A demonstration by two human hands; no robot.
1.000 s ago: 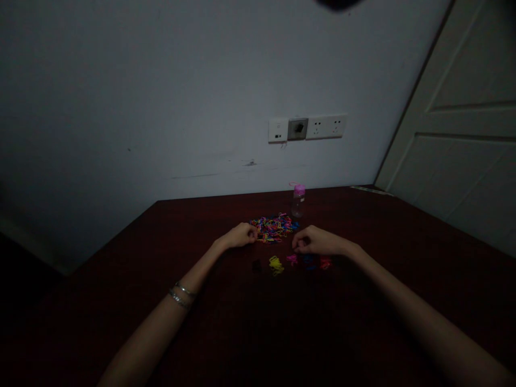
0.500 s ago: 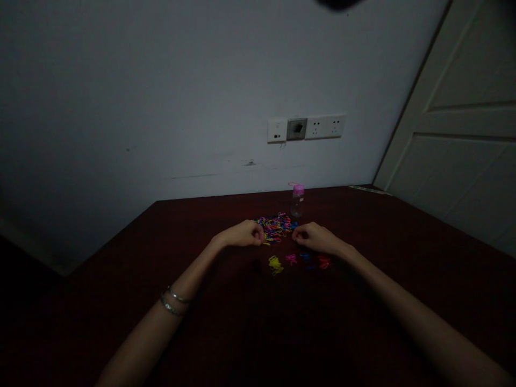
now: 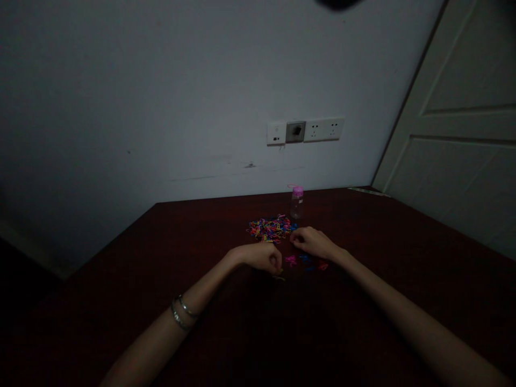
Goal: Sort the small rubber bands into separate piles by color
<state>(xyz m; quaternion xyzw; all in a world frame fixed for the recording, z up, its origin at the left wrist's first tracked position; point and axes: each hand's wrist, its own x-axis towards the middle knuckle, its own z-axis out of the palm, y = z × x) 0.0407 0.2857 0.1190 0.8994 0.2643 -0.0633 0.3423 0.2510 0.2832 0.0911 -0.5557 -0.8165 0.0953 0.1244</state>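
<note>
A mixed heap of small coloured rubber bands (image 3: 271,228) lies on the dark red table. My left hand (image 3: 266,257) is just in front of it, over the yellow bands (image 3: 279,278), hiding most of them. Its fingers are pinched, with a bit of yellow band at the tips. My right hand (image 3: 312,240) rests at the heap's right front edge, near some blue bands. Its thumb and fingers are closed together; what they hold, if anything, is hidden. Small groups of pink bands (image 3: 291,260), blue bands (image 3: 305,259) and red bands (image 3: 322,266) lie between and below my hands.
Behind the heap stands a clear bottle (image 3: 296,207) with a pink lid and loop. The table (image 3: 193,226) meets a pale wall with a row of sockets (image 3: 305,131). A panelled door (image 3: 455,145) is at the right. The room is dim.
My left hand has moved from the heap's left side toward me and to the right, now covering the yellow bands. My right hand has stayed nearly in place.
</note>
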